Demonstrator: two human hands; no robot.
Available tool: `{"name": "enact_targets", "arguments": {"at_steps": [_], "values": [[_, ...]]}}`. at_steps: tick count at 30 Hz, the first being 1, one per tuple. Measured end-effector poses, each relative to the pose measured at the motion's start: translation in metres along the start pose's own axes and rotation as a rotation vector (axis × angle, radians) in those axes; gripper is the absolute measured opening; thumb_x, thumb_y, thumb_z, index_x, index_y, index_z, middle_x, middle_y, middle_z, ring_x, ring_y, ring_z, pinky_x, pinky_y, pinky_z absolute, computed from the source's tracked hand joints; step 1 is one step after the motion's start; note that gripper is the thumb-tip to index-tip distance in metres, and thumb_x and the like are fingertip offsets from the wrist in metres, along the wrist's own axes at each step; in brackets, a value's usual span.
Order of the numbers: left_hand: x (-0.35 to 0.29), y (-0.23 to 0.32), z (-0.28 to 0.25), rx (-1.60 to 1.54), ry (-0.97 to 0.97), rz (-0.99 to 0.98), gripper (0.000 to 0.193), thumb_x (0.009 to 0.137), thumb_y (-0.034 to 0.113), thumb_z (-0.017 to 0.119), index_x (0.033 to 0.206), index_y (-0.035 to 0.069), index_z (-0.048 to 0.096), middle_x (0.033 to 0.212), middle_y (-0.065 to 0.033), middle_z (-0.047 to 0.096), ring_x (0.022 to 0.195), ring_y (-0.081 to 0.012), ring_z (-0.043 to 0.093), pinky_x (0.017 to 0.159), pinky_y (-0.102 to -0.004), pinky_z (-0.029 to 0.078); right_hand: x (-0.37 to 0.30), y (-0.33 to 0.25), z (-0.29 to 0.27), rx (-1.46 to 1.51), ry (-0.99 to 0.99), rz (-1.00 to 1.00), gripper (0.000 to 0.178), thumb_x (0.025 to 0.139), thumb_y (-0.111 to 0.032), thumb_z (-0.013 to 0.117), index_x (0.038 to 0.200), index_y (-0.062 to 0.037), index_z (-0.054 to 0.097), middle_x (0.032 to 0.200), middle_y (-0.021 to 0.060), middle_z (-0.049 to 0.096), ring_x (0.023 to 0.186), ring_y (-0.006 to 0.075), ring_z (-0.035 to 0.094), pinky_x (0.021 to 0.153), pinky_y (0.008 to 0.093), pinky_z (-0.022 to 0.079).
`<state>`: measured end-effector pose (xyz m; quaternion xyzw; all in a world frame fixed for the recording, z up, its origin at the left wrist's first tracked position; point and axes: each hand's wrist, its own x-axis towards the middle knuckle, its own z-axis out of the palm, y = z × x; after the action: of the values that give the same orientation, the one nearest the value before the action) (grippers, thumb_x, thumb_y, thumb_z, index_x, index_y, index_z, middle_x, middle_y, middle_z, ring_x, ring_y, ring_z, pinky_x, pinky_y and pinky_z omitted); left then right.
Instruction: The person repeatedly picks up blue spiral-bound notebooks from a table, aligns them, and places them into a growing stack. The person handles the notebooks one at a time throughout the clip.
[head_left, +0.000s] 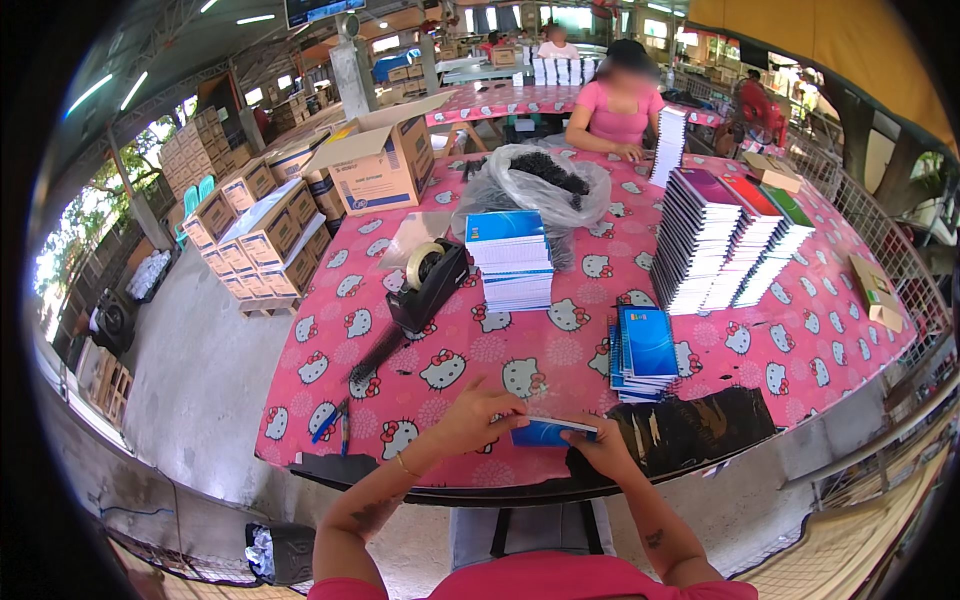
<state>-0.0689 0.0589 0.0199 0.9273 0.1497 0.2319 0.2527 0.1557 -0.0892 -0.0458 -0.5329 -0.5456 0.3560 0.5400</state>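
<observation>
Close to the table's near edge, I hold a small blue notebook [545,432] in both hands, tilted with its pale page edge up. My right hand [605,450] grips its right end, the thumb across the cover. At its left end, my left hand [480,415] has its fingers bent and pinched at the corner. Just beyond my right hand is a short pile of blue spiral notebooks [648,340]. Farther back, a taller stack of blue-covered books [508,240] shows mostly white page edges.
Left of the stack lies a black tape dispenser [430,285], with black coils [375,355] and pens [330,422] nearer me. A plastic bag of black coils [540,180] sits behind. Tall notebook stacks [700,240] stand right. A co-worker [620,105] sits across the pink table [440,370].
</observation>
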Motion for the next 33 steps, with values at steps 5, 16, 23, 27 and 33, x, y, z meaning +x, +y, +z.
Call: {"name": "enact_targets", "arguments": {"at_steps": [5, 16, 23, 27, 33], "values": [[0.002, 0.001, 0.003, 0.198, 0.119, 0.154, 0.013, 0.086, 0.022, 0.075, 0.092, 0.013, 0.068, 0.078, 0.0015, 0.067, 0.072, -0.0212, 0.066, 0.112, -0.0545, 0.032, 0.000, -0.003, 0.004, 0.161, -0.004, 0.072, 0.023, 0.092, -0.004, 0.069, 0.114, 0.0010, 0.070, 0.100, 0.0013, 0.069, 0.091, 0.0084, 0.060, 0.082, 0.0258, 0.049], [-0.030, 0.036, 0.061, 0.688, 0.097, -0.113, 0.080, 0.096, 0.057, 0.047, 0.147, -0.004, 0.039, 0.156, -0.0235, 0.032, 0.149, -0.0368, 0.025, 0.112, -0.0720, 0.008, 0.001, -0.020, 0.023, 0.415, 0.210, 0.183, 0.024, 0.090, -0.012, 0.073, 0.112, -0.0016, 0.071, 0.089, -0.0018, 0.068, 0.078, 0.0049, 0.059, 0.071, 0.0232, 0.048], [-0.031, 0.047, 0.056, 0.878, -0.061, -0.091, 0.082, 0.095, 0.056, 0.048, 0.149, -0.004, 0.034, 0.157, -0.0257, 0.031, 0.150, -0.0391, 0.023, 0.113, -0.0706, 0.011, 0.002, -0.046, 0.020, 0.429, 0.242, 0.182, 0.025, 0.090, -0.012, 0.073, 0.113, -0.0001, 0.070, 0.088, -0.0020, 0.066, 0.075, 0.0046, 0.057, 0.068, 0.0218, 0.046], [0.004, 0.059, 0.026, 0.729, 0.092, -0.141, 0.082, 0.096, 0.058, 0.046, 0.149, -0.004, 0.035, 0.156, -0.0261, 0.033, 0.149, -0.0376, 0.026, 0.114, -0.0681, 0.013, -0.001, -0.036, 0.021, 0.303, 0.167, 0.117, 0.025, 0.090, -0.011, 0.072, 0.113, -0.0002, 0.070, 0.089, -0.0010, 0.067, 0.076, 0.0048, 0.057, 0.069, 0.0217, 0.046], [-0.016, 0.063, 0.054, 0.611, 0.132, -0.045, 0.084, 0.096, 0.060, 0.045, 0.149, -0.004, 0.037, 0.156, -0.0255, 0.034, 0.149, -0.0383, 0.026, 0.116, -0.0648, 0.013, 0.004, -0.040, 0.014, 0.397, 0.159, 0.128, 0.019, 0.092, -0.007, 0.069, 0.110, 0.0002, 0.071, 0.094, 0.0000, 0.069, 0.082, 0.0047, 0.059, 0.072, 0.0228, 0.048]]}}
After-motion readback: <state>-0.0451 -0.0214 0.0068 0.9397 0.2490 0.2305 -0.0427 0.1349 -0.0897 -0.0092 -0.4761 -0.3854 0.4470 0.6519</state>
